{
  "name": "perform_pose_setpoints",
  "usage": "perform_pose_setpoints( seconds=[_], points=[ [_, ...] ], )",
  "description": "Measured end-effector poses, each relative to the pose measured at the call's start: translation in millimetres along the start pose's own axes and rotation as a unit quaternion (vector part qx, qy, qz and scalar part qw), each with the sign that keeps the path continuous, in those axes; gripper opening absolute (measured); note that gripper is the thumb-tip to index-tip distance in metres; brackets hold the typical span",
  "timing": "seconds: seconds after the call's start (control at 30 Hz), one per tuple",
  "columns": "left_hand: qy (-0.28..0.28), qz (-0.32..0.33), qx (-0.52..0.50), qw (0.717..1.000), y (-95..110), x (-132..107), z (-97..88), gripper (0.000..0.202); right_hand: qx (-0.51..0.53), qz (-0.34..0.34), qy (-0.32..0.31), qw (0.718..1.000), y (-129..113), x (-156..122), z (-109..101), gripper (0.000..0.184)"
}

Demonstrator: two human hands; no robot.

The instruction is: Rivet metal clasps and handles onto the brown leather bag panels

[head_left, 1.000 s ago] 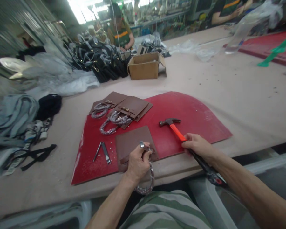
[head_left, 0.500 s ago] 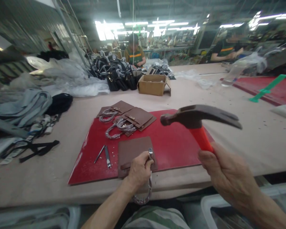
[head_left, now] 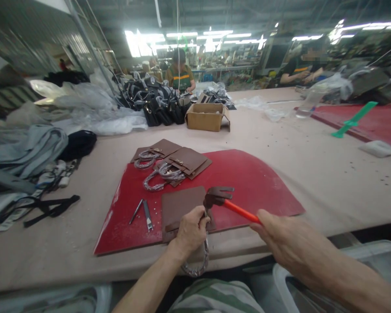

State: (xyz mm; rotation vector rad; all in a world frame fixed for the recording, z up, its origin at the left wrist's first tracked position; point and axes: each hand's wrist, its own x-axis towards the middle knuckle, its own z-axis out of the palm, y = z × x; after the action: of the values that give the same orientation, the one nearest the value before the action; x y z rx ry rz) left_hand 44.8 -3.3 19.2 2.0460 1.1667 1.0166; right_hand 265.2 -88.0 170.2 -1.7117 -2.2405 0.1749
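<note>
My left hand [head_left: 193, 228] is closed around a short metal punch [head_left: 207, 214], held upright on a brown leather bag panel [head_left: 182, 206]. A plastic-wrapped handle [head_left: 195, 273] hangs from the panel over the table edge. In my right hand [head_left: 275, 230] is a claw hammer [head_left: 239, 211] with an orange handle. Its dark head meets the top of the punch, just above my left fingers. To the left, a pair of slim metal tools [head_left: 146, 216] lies on the red mat [head_left: 247, 182].
More brown bag pieces [head_left: 190, 161] with wrapped handles lie at the mat's back left. Beyond them stand a cardboard box [head_left: 204, 119] and black handbags [head_left: 159, 108]. Grey fabric and black straps [head_left: 52, 208] lie at left. Two people work farther back.
My right hand has swung the hammer down and left, from raised in the air to the top of the punch. My left hand keeps its grip in the same place.
</note>
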Motion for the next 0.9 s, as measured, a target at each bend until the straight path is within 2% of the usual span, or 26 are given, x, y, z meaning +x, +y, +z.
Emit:
perform_pose_setpoints(
  seconds=[0.07, 0.13, 0.23, 0.33, 0.4, 0.47, 0.53, 0.57, 0.63, 0.73, 0.8, 0.9],
  points=[
    [0.000, -0.001, -0.004, 1.000, -1, -1, 0.5, 0.015, 0.029, 0.042, -0.036, 0.998, 8, -1, 5, 0.033],
    [0.003, -0.001, -0.012, 1.000, -3, -2, 1.0, 0.017, 0.068, 0.091, -0.043, 0.993, 20, 1, 14, 0.034],
    [0.006, 0.001, -0.014, 1.000, -4, -2, 0.3, 0.018, 0.104, 0.146, -0.068, 0.981, 46, 12, 37, 0.036],
    [-0.001, 0.006, -0.017, 1.000, -3, -1, -2.7, 0.016, 0.060, 0.176, -0.061, 0.981, 68, 25, 65, 0.036],
    [-0.012, 0.007, -0.023, 1.000, -2, -1, -5.3, 0.015, 0.024, 0.188, -0.033, 0.981, 72, 32, 81, 0.031],
    [-0.018, 0.010, -0.030, 0.999, -2, 0, -7.6, 0.015, 0.004, 0.160, 0.008, 0.987, 63, 37, 95, 0.032],
    [-0.019, 0.018, -0.038, 0.999, -2, 1, -9.4, 0.015, 0.007, 0.090, 0.041, 0.995, 44, 40, 109, 0.046],
    [-0.019, 0.022, -0.042, 0.999, -1, 1, -10.1, 0.016, 0.022, 0.053, 0.041, 0.998, 33, 41, 117, 0.055],
    [-0.022, 0.026, -0.046, 0.998, -1, 2, -11.1, 0.018, 0.062, 0.006, -0.009, 0.998, 12, 43, 134, 0.068],
    [-0.025, 0.024, -0.049, 0.998, 0, 3, -11.8, 0.019, 0.086, 0.004, -0.074, 0.994, -5, 44, 156, 0.074],
    [-0.025, 0.015, -0.053, 0.998, 0, 4, -12.1, 0.018, 0.091, 0.010, -0.088, 0.992, -7, 44, 164, 0.078],
    [0.005, -0.050, -0.083, 0.995, -3, 6, -14.8, 0.016, 0.095, 0.016, -0.090, 0.991, -3, 44, 166, 0.085]
  ],
)
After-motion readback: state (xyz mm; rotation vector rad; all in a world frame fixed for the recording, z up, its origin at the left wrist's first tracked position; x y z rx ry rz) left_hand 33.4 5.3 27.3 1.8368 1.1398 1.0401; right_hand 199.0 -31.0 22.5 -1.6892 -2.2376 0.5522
